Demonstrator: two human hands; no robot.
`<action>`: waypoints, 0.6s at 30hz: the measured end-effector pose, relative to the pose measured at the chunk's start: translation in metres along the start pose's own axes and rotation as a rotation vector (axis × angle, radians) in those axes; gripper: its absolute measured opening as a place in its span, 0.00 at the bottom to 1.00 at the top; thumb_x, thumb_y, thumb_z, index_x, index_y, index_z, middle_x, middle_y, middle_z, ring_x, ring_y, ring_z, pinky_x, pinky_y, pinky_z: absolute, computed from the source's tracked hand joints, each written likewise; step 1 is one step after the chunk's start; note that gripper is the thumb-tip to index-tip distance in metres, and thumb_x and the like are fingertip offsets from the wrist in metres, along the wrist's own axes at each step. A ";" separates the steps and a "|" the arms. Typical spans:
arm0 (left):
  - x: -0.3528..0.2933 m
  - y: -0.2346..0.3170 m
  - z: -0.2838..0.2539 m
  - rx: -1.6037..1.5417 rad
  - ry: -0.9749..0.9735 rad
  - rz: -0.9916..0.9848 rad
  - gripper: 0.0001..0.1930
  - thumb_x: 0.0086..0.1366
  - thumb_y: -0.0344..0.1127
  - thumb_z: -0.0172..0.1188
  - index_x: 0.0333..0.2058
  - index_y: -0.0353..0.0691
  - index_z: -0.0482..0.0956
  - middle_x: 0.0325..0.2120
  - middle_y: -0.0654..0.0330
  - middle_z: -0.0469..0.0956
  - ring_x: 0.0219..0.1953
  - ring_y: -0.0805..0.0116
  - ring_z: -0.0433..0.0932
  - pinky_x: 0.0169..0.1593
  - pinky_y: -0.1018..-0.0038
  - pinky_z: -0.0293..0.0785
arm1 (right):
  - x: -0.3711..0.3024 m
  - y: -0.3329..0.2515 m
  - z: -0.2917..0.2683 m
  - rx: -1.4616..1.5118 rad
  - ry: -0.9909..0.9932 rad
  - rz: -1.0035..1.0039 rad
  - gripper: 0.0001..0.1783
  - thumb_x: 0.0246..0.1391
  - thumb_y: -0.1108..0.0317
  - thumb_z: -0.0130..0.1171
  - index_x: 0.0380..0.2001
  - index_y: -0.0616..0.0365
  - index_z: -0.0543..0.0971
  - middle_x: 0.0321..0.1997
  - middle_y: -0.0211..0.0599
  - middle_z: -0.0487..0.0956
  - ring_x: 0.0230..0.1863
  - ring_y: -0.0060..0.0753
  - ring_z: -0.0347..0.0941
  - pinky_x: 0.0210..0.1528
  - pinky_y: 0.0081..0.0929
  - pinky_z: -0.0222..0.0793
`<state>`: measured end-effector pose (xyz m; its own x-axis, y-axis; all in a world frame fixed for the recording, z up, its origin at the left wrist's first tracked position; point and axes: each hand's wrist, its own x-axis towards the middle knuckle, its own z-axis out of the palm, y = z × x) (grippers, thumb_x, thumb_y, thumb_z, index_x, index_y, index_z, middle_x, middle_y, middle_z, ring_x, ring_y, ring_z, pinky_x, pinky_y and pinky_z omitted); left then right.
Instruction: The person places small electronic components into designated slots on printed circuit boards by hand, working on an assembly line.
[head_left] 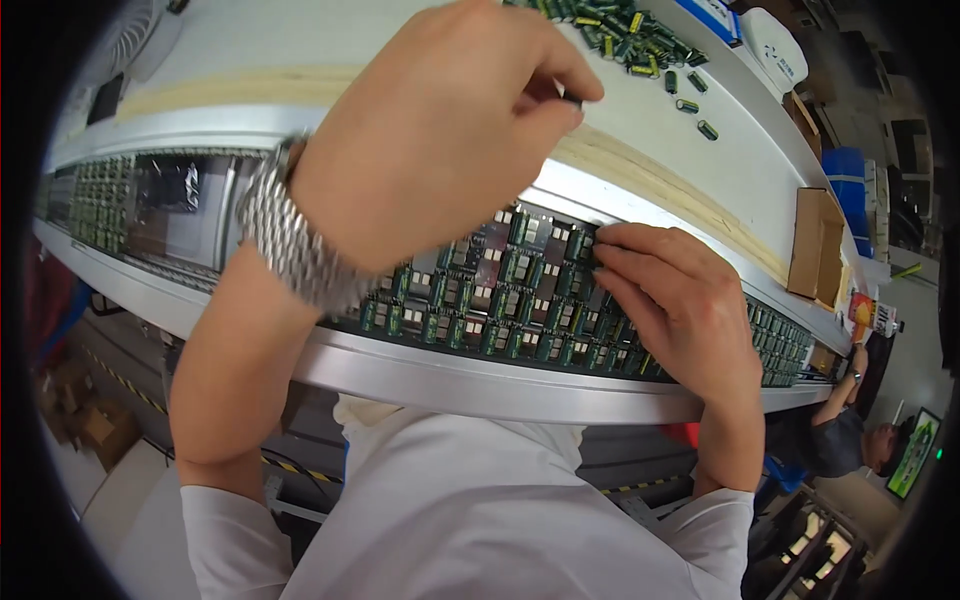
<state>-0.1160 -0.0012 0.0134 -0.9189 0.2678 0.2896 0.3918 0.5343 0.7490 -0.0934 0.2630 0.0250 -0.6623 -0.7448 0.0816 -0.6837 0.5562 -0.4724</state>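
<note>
My left hand (430,130), wearing a steel-link watch (290,235), is raised over the line and blocks part of the boards. Its thumb and fingers pinch a small dark part (572,97), mostly hidden. Below lies a panel of circuit boards (500,300) densely set with green capacitors and pale components, held in a silver metal rail (480,385). My right hand (680,300) rests over the right part of this panel. Its fingertips are drawn together at a green capacitor (580,245) near the panel's far edge; whatever is between them is hidden.
A heap of loose green capacitors (630,40) lies on the white bench beyond, a few strays (687,105) beside it. An open cardboard box (818,245) stands at right. A co-worker (840,430) is farther along the line. A fan (130,35) stands far left.
</note>
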 end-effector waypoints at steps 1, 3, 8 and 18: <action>-0.003 0.008 -0.001 0.006 0.016 -0.010 0.12 0.67 0.23 0.61 0.47 0.25 0.85 0.38 0.50 0.86 0.29 0.71 0.79 0.32 0.79 0.76 | -0.001 0.004 -0.005 0.029 -0.012 0.003 0.11 0.55 0.77 0.71 0.43 0.64 0.88 0.52 0.35 0.87 0.38 0.33 0.79 0.42 0.25 0.74; -0.020 0.034 -0.003 0.031 0.046 -0.045 0.10 0.63 0.22 0.65 0.43 0.31 0.87 0.39 0.58 0.86 0.35 0.71 0.80 0.39 0.78 0.77 | 0.006 0.017 -0.022 0.091 0.060 0.101 0.13 0.56 0.75 0.70 0.46 0.62 0.87 0.52 0.35 0.87 0.38 0.32 0.77 0.41 0.24 0.72; -0.070 0.044 0.000 0.189 0.000 -0.053 0.13 0.57 0.19 0.68 0.42 0.37 0.88 0.40 0.61 0.86 0.36 0.66 0.78 0.43 0.72 0.76 | 0.022 0.098 -0.037 -0.206 0.319 0.172 0.16 0.62 0.65 0.66 0.50 0.59 0.86 0.48 0.35 0.85 0.37 0.33 0.77 0.37 0.29 0.73; -0.100 0.039 0.017 0.235 0.028 -0.227 0.17 0.55 0.19 0.70 0.44 0.39 0.88 0.38 0.62 0.84 0.37 0.68 0.75 0.42 0.74 0.73 | 0.016 0.109 -0.038 -0.162 0.183 0.188 0.15 0.65 0.67 0.65 0.52 0.61 0.85 0.43 0.29 0.84 0.35 0.26 0.72 0.40 0.23 0.68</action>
<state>-0.0084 0.0063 0.0039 -0.9837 0.1002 0.1494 0.1734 0.7491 0.6394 -0.1900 0.3261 0.0081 -0.8160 -0.5526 0.1695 -0.5741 0.7406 -0.3493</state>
